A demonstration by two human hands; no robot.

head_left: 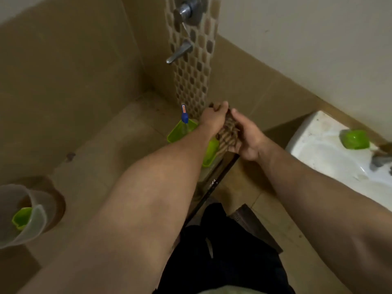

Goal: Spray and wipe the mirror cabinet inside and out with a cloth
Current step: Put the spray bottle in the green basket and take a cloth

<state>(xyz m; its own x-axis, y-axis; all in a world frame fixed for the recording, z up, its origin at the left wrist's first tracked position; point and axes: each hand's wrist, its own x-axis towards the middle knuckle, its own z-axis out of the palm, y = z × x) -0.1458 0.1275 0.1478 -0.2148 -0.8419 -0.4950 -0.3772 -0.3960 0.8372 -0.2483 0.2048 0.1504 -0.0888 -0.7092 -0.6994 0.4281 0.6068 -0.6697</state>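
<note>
A brown striped cloth (228, 132) is bunched between both my hands above the bathroom floor. My left hand (213, 118) grips its upper end and my right hand (247, 136) grips its lower part. A spray bottle with a blue nozzle (185, 118) stands in a green tub (180, 132) on the floor just left of my hands. A dark-framed panel with a reflective face (214, 183), possibly a mirror door, leans below my hands. The mirror cabinet itself is not in sight.
A wall tap (180, 53) and a valve (187, 10) sit on a mosaic strip above. A white sink (331, 151) with a green cup (355, 139) is at right. A grey bucket holding a green mug (22, 217) stands at lower left.
</note>
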